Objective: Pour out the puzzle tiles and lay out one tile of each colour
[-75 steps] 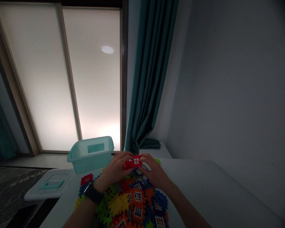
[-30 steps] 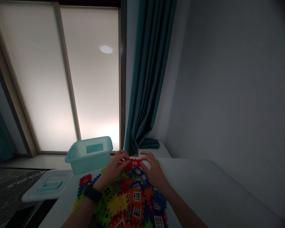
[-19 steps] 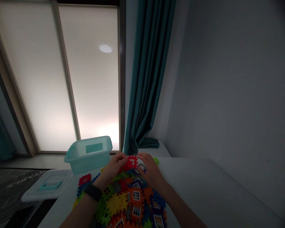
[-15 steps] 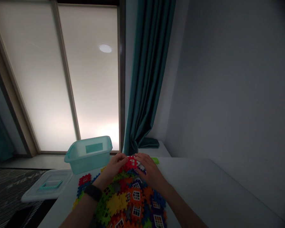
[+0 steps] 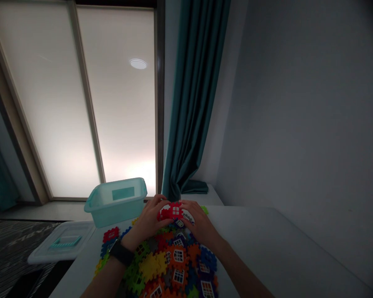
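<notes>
My left hand [image 5: 148,221], with a dark watch on its wrist, and my right hand [image 5: 199,225] meet at the far end of a pile of coloured interlocking window tiles [image 5: 169,265] on a white table [image 5: 282,252]. Both hands pinch a red window tile [image 5: 173,211] between their fingertips, held just above the pile. A second red piece seems joined to it on the left, partly hidden by my fingers.
A translucent teal bin [image 5: 116,200] stands at the table's back left corner, its lid [image 5: 64,244] lying beside it over the edge. A loose red tile [image 5: 111,234] lies left of the pile. A teal curtain [image 5: 192,103] and frosted window [image 5: 81,99] rise behind.
The red tile was held, then pressed low on the pile a second ago; now both hands have lifted it again and grip it between them. The bin and lid stay put.
</notes>
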Tool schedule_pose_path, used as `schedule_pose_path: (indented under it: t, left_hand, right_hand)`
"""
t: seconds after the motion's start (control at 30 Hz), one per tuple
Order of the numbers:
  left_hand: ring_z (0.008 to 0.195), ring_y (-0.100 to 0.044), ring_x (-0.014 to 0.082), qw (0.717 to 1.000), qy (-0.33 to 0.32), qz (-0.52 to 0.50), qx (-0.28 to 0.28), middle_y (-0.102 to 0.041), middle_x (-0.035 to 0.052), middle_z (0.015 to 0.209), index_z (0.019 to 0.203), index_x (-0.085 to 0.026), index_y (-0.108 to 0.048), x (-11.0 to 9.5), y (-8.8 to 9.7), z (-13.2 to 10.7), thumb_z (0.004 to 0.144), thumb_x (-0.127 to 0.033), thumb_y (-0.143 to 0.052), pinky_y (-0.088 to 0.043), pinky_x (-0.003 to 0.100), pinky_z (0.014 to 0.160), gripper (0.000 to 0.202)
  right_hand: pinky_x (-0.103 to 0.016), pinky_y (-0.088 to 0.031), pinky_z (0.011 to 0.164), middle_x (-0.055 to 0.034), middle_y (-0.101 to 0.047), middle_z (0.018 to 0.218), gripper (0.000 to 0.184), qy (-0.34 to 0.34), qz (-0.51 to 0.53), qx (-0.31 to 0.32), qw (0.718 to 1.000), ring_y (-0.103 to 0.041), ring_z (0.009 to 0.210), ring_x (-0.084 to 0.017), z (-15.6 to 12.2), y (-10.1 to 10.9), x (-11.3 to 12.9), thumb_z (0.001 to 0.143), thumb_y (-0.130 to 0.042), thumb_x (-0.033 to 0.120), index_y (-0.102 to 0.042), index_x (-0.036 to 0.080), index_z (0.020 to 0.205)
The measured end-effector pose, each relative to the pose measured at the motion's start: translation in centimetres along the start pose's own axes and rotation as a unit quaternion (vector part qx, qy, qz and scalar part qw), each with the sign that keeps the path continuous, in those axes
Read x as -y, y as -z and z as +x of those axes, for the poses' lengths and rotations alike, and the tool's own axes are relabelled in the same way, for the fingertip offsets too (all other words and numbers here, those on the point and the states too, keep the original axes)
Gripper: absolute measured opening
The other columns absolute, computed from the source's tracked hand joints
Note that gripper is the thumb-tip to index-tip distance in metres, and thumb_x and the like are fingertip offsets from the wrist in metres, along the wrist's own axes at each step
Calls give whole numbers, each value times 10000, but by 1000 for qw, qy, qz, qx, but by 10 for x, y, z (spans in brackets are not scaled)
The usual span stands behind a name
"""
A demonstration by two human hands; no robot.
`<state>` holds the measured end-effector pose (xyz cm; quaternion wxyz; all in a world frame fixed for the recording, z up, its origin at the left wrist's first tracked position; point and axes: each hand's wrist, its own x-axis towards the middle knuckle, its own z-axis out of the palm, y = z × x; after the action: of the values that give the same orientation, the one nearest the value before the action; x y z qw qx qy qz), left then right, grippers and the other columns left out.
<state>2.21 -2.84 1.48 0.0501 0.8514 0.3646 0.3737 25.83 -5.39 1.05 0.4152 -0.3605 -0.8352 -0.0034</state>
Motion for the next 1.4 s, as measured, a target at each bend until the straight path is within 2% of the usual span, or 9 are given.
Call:
schedule_pose_path:
  t: [0.47, 0.57, 0.7, 0.87, 1.03, 1.13, 1.2, 1.3, 1.4]
  left_hand:
    - [1058, -597, 250, 996, 23, -82, -25, -577, 58, 1132, 1028, -230, -597, -8, -6, 5, 830, -346, -747, -497, 397, 935, 275]
    - [1031, -597, 241, 993, 37, -111, -15, -578, 56, 1099, 961, -223, -610, -10, -5, 6, 864, -337, -694, -483, 393, 932, 172]
    - [984, -596, 223, 985, 63, -160, -20, -598, 51, 1012, 854, -216, -607, -8, -3, 8, 955, -347, -544, -475, 369, 904, 177]
    - [757, -581, 172, 951, 141, -273, 23, -596, 11, 818, 791, -202, -568, -4, -3, 9, 956, -445, -521, -493, 288, 683, 298]
    - [665, -524, 142, 929, 190, -314, 49, -567, -17, 732, 786, -194, -560, -3, -6, 6, 928, -529, -541, -442, 255, 596, 364]
    - [663, -521, 144, 932, 188, -305, 51, -567, -18, 727, 778, -194, -562, -1, -7, 6, 917, -525, -552, -435, 258, 593, 359]
    - [685, -542, 157, 943, 180, -275, 52, -576, -13, 732, 774, -196, -570, -1, -7, 6, 912, -515, -558, -449, 269, 611, 347]
    - [767, -589, 186, 960, 164, -218, 63, -628, 13, 818, 830, -198, -608, -5, -5, 7, 913, -500, -566, -483, 296, 674, 316]
    - [844, -612, 207, 974, 143, -163, 71, -647, 30, 910, 891, -203, -632, -10, -1, 7, 914, -490, -577, -501, 324, 737, 292]
  right_hand:
    - [-451, -513, 957, -86, -693, 1158, 174, 141, -135, -88, 977, -616, 1108, -245, -5, -7, -2, 986, -528, 145, -639, 234, 1086]
    - [-433, -522, 920, -83, -700, 1062, 150, 75, -70, -127, 987, -631, 1034, -236, -4, -8, 1, 996, -506, 171, -639, 229, 1032]
    - [-398, -552, 784, -60, -685, 889, 116, -135, 107, -122, 977, -654, 851, -228, 4, -8, 9, 956, -542, 276, -621, 223, 890]
    - [-337, -554, 674, -12, -675, 719, 156, -320, 365, -32, 874, -655, 682, -193, 10, -9, 16, 862, -625, 366, -623, 212, 836]
    - [-315, -551, 666, -7, -681, 729, 218, -355, 439, -8, 825, -640, 655, -163, 7, -11, 12, 833, -660, 416, -629, 201, 837]
    - [-315, -550, 662, -12, -674, 746, 180, -337, 417, 13, 844, -640, 671, -168, 6, -13, 9, 874, -608, 381, -607, 204, 843]
    - [-320, -539, 661, -18, -663, 758, 125, -294, 325, -12, 899, -635, 693, -180, 5, -14, 9, 900, -569, 323, -588, 213, 844]
    - [-356, -513, 732, -43, -659, 830, 110, -144, 94, -69, 983, -625, 789, -209, 0, -17, 9, 945, -516, 244, -591, 222, 869]
    - [-375, -485, 785, -65, -670, 915, 185, 14, -68, -90, 993, -618, 849, -218, -6, -20, 8, 996, -444, 178, -609, 225, 925]
